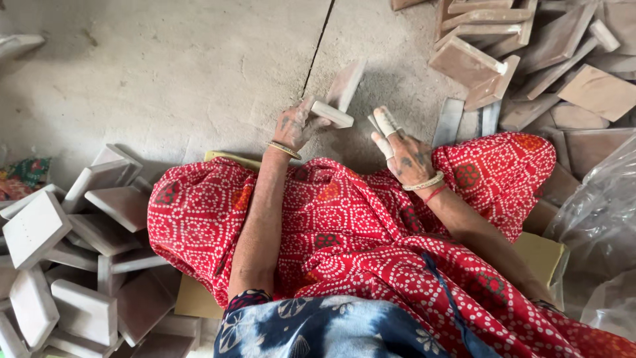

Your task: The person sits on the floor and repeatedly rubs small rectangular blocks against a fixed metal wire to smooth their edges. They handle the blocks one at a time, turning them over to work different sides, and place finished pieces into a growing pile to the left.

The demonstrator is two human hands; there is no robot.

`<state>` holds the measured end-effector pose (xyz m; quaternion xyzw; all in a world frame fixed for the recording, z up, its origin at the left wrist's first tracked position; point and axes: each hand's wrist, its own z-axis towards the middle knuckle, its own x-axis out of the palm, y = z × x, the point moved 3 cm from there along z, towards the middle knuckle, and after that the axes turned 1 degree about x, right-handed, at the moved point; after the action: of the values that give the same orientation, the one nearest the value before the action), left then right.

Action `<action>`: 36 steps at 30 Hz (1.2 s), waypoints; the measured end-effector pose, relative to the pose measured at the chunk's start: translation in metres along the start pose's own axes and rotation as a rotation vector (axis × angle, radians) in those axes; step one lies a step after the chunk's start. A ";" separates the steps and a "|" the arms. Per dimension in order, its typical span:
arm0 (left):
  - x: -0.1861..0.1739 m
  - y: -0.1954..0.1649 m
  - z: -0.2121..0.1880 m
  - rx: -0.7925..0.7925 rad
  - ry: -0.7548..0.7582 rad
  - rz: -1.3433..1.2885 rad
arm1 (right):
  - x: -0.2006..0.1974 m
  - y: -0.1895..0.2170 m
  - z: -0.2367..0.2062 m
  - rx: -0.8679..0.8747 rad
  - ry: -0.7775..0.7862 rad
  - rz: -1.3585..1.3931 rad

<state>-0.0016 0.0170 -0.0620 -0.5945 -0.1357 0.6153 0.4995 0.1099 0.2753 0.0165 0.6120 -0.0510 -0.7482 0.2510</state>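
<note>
My left hand [295, 126] pinches a pale clay block [332, 114] by one end, out beyond my knees; my right hand [404, 154] holds nothing, its taped fingers [386, 122] apart. Gripped so near its end, the block could slip and chip on the concrete floor [165, 73].

workshop floor | heaps of clay tiles [556, 63] | dusty concrete floor [165, 73]

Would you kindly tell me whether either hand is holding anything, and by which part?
The left hand grips a small pale rectangular block by its near end. The right hand, fingers taped, holds nothing that can be seen.
</note>
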 end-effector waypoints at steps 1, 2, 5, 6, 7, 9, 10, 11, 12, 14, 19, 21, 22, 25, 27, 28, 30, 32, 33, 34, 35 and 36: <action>0.003 0.005 -0.001 -0.030 0.019 0.032 | 0.001 0.002 0.001 0.011 -0.034 0.028; 0.007 0.010 -0.002 -0.057 0.037 0.065 | 0.005 0.008 0.004 -0.035 -0.033 0.010; 0.027 0.020 0.001 -0.113 0.118 0.053 | 0.017 0.033 0.018 -0.100 -0.062 0.049; 0.031 0.019 0.002 -0.041 0.083 0.050 | 0.020 0.042 0.023 -0.075 -0.070 0.132; 0.034 0.016 0.002 0.032 0.047 0.048 | 0.022 0.050 0.029 -0.053 -0.076 0.216; 0.035 0.007 0.006 0.193 -0.045 0.065 | 0.024 0.063 0.040 -0.014 -0.071 0.193; 0.033 0.003 0.007 0.279 -0.089 0.080 | 0.025 0.067 0.045 0.004 -0.075 0.184; 0.034 0.004 0.010 0.195 -0.013 0.125 | 0.025 0.072 0.051 -0.036 -0.114 0.178; 0.035 0.003 0.012 0.107 0.063 0.166 | 0.026 0.075 0.056 -0.072 -0.149 0.171; 0.033 0.003 0.015 0.008 0.133 0.292 | 0.036 0.073 0.064 -0.021 -0.070 0.134; 0.023 -0.003 0.021 -0.014 0.147 0.301 | 0.066 0.048 0.056 0.142 0.301 -0.070; 0.017 -0.005 0.022 -0.093 0.215 0.214 | 0.067 0.036 0.041 0.040 0.372 -0.154; 0.014 -0.008 0.022 -0.085 0.195 0.161 | 0.066 0.030 0.034 -0.010 0.398 -0.199; 0.009 -0.015 0.022 -0.067 0.143 0.011 | 0.048 0.020 0.026 -0.253 -0.115 0.101; 0.012 -0.015 0.022 -0.060 0.143 -0.050 | 0.060 0.011 0.033 -0.223 -0.009 0.058; 0.014 -0.014 0.022 -0.015 0.134 0.064 | 0.068 0.008 0.040 -0.213 0.044 0.038; 0.020 -0.011 0.026 0.082 0.116 0.300 | 0.090 0.002 0.057 -0.141 0.167 -0.040; 0.023 -0.003 0.028 -0.003 0.192 0.324 | 0.104 -0.001 0.068 -0.168 0.207 -0.107; 0.023 -0.001 0.028 -0.045 0.231 0.336 | 0.107 0.000 0.069 -0.236 0.185 -0.135; 0.023 -0.001 0.028 -0.002 0.208 0.332 | 0.107 0.000 0.068 -0.305 0.159 -0.162; 0.022 -0.002 0.027 0.038 0.187 0.327 | 0.103 -0.002 0.064 -0.260 0.132 -0.126; 0.020 -0.005 0.026 0.073 0.163 0.318 | 0.097 -0.004 0.058 -0.218 0.110 -0.091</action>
<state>-0.0176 0.0458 -0.0633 -0.6379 0.0235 0.6408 0.4264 0.0416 0.2230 -0.0577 0.6229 0.0722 -0.7253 0.2841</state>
